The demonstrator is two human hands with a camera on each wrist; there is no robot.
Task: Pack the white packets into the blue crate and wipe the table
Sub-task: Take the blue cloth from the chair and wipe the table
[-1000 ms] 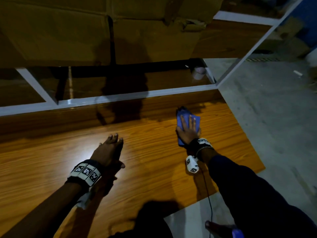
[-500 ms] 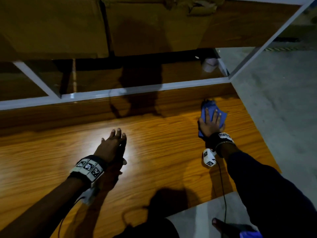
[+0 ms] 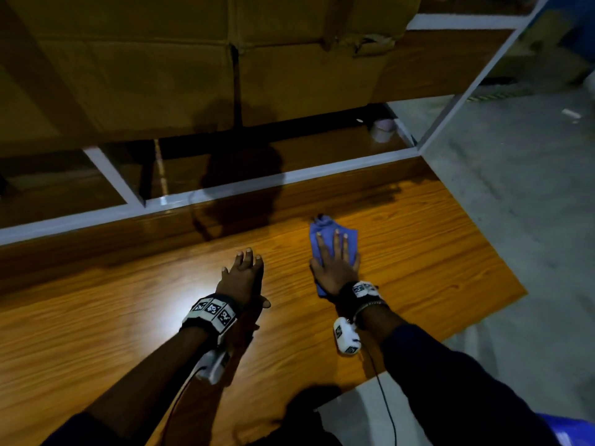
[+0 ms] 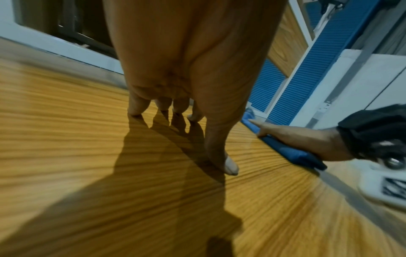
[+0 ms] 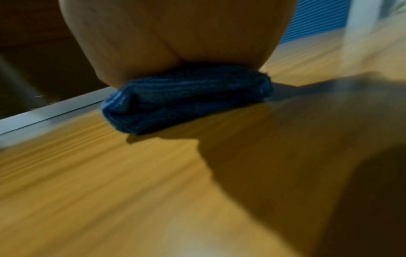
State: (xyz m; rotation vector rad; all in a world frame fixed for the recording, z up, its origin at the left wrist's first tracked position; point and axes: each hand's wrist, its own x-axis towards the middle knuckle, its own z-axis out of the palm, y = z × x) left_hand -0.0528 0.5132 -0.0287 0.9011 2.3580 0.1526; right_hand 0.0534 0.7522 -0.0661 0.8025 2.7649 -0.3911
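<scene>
A folded blue cloth (image 3: pixel 323 227) lies on the wooden table (image 3: pixel 96 317), towards its far right. My right hand (image 3: pixel 334 252) presses flat on it with straight fingers; the right wrist view shows the palm (image 5: pixel 175 34) on top of the cloth (image 5: pixel 186 99). My left hand (image 3: pixel 243 275) rests on the table to the left of the cloth and holds nothing. In the left wrist view its fingertips (image 4: pixel 230 167) touch the wood, with the cloth (image 4: pixel 292 153) beside them. No white packets are in view.
Large cardboard boxes (image 3: pixel 193 66) fill the white-framed shelf (image 3: pixel 225 191) behind the table. A small tape roll (image 3: pixel 383 128) sits on the lower shelf. The table's right edge (image 3: pixel 483 239) drops to grey floor. A blue object (image 3: pixel 573 429) shows at the bottom right corner.
My right hand slid the cloth to the right, then back left, closer to my left hand. The left hand stayed put on the table.
</scene>
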